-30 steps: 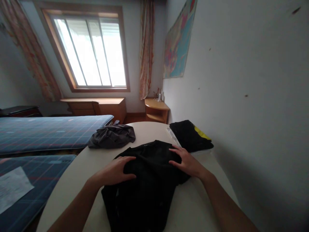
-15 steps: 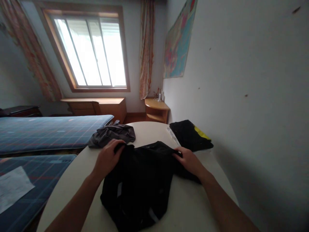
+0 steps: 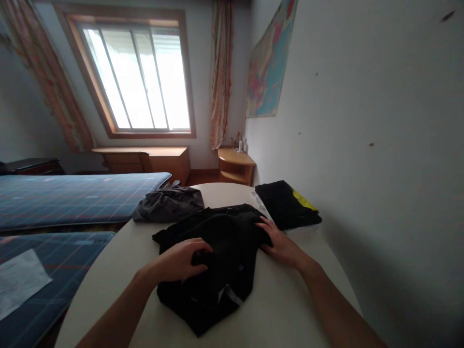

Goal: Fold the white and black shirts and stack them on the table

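A black shirt (image 3: 228, 237), with small whitish patches near its lower edge, lies loosely spread on the round pale table (image 3: 290, 299) in front of me. My left hand (image 3: 183, 261) is over the left middle of the shirt, fingers curved and the thumb apart, with no cloth visible between them. On the shirt's right side rests my right hand (image 3: 278, 242), its fingers spread on the cloth. The folds under both palms are hidden.
A crumpled dark grey garment (image 3: 170, 204) lies at the table's far left. Folded black clothing (image 3: 284, 203) with a yellow part sits at the far right, on clear plastic, near the wall (image 3: 380, 193). Blue plaid mattresses (image 3: 72, 200) stand left of the table.
The shirt's upper edge has come down and spread over the table. My left hand has let go of its upper left corner and moved right and nearer; my right hand's fingers have opened.
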### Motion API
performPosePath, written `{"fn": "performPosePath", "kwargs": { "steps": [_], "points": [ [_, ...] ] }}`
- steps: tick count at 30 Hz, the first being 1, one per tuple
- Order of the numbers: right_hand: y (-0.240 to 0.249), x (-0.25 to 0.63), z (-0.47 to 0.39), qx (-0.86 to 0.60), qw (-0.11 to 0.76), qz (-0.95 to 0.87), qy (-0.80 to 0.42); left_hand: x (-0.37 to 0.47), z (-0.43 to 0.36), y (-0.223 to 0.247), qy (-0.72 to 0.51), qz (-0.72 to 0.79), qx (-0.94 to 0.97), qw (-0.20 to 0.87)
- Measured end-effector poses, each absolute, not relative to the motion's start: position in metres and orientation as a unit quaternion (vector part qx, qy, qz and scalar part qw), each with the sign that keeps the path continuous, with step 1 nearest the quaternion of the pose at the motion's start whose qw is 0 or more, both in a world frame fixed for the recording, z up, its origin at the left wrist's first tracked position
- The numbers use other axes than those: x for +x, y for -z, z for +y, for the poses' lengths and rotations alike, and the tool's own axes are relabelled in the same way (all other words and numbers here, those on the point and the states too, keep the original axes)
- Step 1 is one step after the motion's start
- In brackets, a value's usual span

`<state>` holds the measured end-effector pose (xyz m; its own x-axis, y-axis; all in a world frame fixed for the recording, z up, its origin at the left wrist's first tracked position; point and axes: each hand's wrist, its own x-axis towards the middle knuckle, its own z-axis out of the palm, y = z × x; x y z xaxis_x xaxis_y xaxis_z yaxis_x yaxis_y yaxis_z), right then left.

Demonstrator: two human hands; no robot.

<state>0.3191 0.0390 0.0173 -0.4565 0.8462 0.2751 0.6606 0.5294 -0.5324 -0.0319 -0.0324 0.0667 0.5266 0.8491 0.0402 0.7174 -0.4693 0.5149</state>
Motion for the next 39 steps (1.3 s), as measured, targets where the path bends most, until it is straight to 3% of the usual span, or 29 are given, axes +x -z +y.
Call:
{"fn": "performPosePath", "kwargs": {
  "steps": [5,9,12,16,19,23,26,31,35,39],
  "points": [
    [-0.023,0.323,0.042,-0.472,0.291,-0.814,-0.173,-0.042,-0.036,-0.066,-0.087,0.469,0.830,0.288],
    [-0.033,0.324,0.044,-0.475,0.403,-0.775,-0.111,-0.047,-0.028,-0.063,-0.104,0.481,0.837,0.237],
    [-0.040,0.325,0.044,-0.479,0.477,-0.735,-0.054,-0.050,-0.019,-0.067,-0.226,0.540,0.796,0.155],
    [-0.045,0.329,0.044,-0.503,0.498,-0.706,-0.008,-0.065,-0.007,-0.072,-0.455,0.626,0.625,0.105],
    [-0.043,0.333,0.046,-0.528,0.495,-0.690,-0.001,-0.081,0.002,-0.068,-0.547,0.634,0.527,0.146],
    [-0.041,0.335,0.048,-0.535,0.493,-0.686,0.011,-0.095,0.013,-0.055,-0.571,0.637,0.452,0.251],
    [-0.044,0.327,0.043,-0.529,0.447,-0.720,0.027,-0.098,0.018,-0.046,-0.545,0.649,0.472,0.242],
    [-0.046,0.310,0.030,-0.522,0.256,-0.813,-0.042,-0.099,0.015,-0.035,-0.389,0.734,0.552,0.075],
    [-0.035,0.301,0.027,-0.540,0.144,-0.829,-0.016,-0.098,0.009,-0.033,-0.307,0.746,0.584,0.091],
    [-0.027,0.294,0.032,-0.582,0.099,-0.807,0.014,-0.091,0.009,-0.043,-0.354,0.705,0.606,0.108]
  ]
}}
